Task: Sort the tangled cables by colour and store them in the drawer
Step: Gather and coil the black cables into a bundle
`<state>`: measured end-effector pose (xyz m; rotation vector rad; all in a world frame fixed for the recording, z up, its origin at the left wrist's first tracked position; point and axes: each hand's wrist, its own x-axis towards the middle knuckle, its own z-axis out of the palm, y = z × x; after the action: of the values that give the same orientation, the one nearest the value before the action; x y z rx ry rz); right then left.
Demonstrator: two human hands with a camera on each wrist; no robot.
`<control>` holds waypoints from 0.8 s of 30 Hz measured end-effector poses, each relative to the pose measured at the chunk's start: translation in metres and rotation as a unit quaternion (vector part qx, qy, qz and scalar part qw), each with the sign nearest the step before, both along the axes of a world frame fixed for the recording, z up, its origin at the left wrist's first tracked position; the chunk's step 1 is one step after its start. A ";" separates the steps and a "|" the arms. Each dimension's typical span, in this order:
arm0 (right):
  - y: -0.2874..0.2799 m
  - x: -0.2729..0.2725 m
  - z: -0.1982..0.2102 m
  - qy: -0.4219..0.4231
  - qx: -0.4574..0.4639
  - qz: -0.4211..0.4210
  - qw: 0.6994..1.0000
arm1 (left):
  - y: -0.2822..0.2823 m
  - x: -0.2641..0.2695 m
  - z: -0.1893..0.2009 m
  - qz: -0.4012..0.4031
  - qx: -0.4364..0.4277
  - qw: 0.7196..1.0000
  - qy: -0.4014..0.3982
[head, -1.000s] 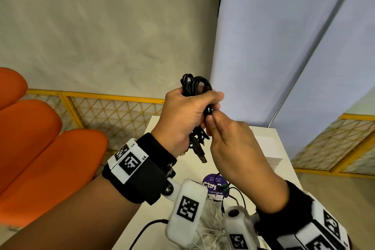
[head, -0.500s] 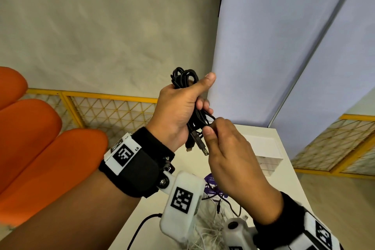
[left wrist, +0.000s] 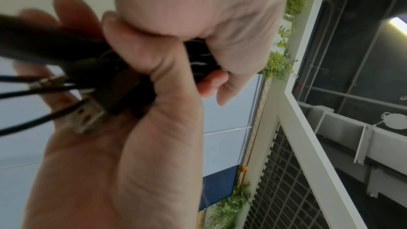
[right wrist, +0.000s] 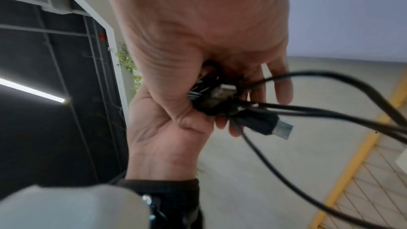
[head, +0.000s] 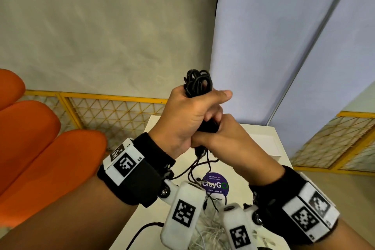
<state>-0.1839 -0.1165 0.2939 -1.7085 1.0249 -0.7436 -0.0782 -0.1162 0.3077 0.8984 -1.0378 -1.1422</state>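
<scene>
A coiled bundle of black cables point(head: 197, 83) is raised above the white table point(head: 251, 134). My left hand point(head: 188, 115) grips its middle, so the loops stick out above the fist. My right hand point(head: 225, 140) is curled round the bundle's lower end, pressed against the left hand. Loose black strands point(head: 199, 160) hang from both fists toward the table. The wrist views show the black cables point(left wrist: 92, 69) clamped between the two hands, with a USB plug point(right wrist: 283, 129) poking free. White cables point(head: 209, 229) lie heaped on the table below my wrists.
A white box-like unit point(head: 269, 144) sits at the table's far right. A round purple sticker point(head: 215, 184) is on the tabletop. Orange seats point(head: 40, 138) stand to the left, and a yellow mesh fence point(head: 113, 111) runs behind. A pale blue panel point(head: 284, 46) rises behind the table.
My right hand has gone from pinching a strand under the left fist to closing round the bundle's lower end. The left thumb has folded back down over the coil.
</scene>
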 end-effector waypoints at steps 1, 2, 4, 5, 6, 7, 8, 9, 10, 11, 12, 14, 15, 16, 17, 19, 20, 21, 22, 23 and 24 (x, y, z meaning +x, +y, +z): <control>0.001 0.003 -0.001 -0.004 -0.002 0.002 1.000 | 0.000 0.001 0.000 0.000 0.010 1.000 -0.004; 0.002 0.005 -0.003 -0.005 -0.006 0.003 1.000 | 0.001 0.003 0.001 0.000 0.025 1.000 -0.003; 0.005 0.010 -0.010 -0.003 -0.025 -0.003 1.000 | 0.001 0.008 0.001 -0.018 0.058 0.998 0.013; 0.006 0.012 -0.013 -0.005 -0.028 -0.005 1.000 | 0.001 0.011 0.001 -0.038 0.066 0.997 0.026; 0.006 0.013 -0.016 -0.010 -0.019 -0.002 1.000 | 0.001 0.013 0.000 -0.064 0.067 0.995 0.040; 0.006 0.013 -0.016 -0.019 0.002 0.009 1.000 | 0.002 0.016 0.000 -0.092 0.064 0.992 0.052; 0.005 0.011 -0.016 -0.026 0.030 0.029 0.999 | 0.002 0.018 -0.001 -0.118 0.059 0.989 0.061; 0.006 0.009 -0.016 -0.033 0.060 0.052 0.996 | 0.002 0.019 -0.002 -0.141 0.056 0.986 0.072; 0.005 0.008 -0.016 -0.044 0.089 0.073 0.992 | 0.002 0.020 -0.003 -0.159 0.057 0.982 0.086; 0.005 0.007 -0.017 -0.059 0.115 0.089 0.988 | 0.002 0.020 -0.003 -0.169 0.057 0.979 0.101; 0.005 0.006 -0.018 -0.075 0.135 0.098 0.983 | 0.002 0.020 -0.004 -0.171 0.058 0.977 0.116; 0.004 0.005 -0.021 -0.083 0.147 0.106 0.980 | 0.002 0.018 -0.004 -0.154 0.061 0.977 0.135; 0.005 0.005 -0.022 -0.073 0.144 0.113 0.980 | 0.002 0.016 -0.004 -0.139 0.064 0.979 0.135; 0.006 0.004 -0.023 -0.060 0.139 0.120 0.981 | 0.001 0.015 -0.004 -0.123 0.067 0.982 0.127; 0.009 0.004 -0.023 -0.048 0.137 0.122 0.982 | 0.001 0.014 -0.005 -0.109 0.069 0.985 0.112; 0.013 0.004 -0.026 -0.030 0.133 0.106 0.985 | 0.001 0.011 -0.006 -0.086 0.073 0.990 0.080; 0.015 0.005 -0.027 -0.027 0.127 0.089 0.987 | 0.000 0.011 -0.006 -0.076 0.075 0.992 0.071; 0.016 0.006 -0.028 -0.028 0.126 0.071 0.989 | 0.000 0.011 -0.006 -0.070 0.078 0.992 0.068; 0.016 0.007 -0.029 -0.034 0.128 0.054 0.990 | -0.001 0.010 -0.006 -0.066 0.080 0.992 0.068; 0.015 0.007 -0.029 -0.040 0.131 0.045 0.990 | -0.001 0.010 -0.006 -0.066 0.079 0.992 0.070; 0.014 0.007 -0.029 -0.045 0.131 0.041 0.990 | -0.001 0.010 -0.006 -0.069 0.077 0.992 0.075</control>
<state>-0.1764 -0.1027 0.2651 -1.4684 0.9410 -0.5990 -0.0680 -0.1176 0.3013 0.8578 -0.9089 -1.3988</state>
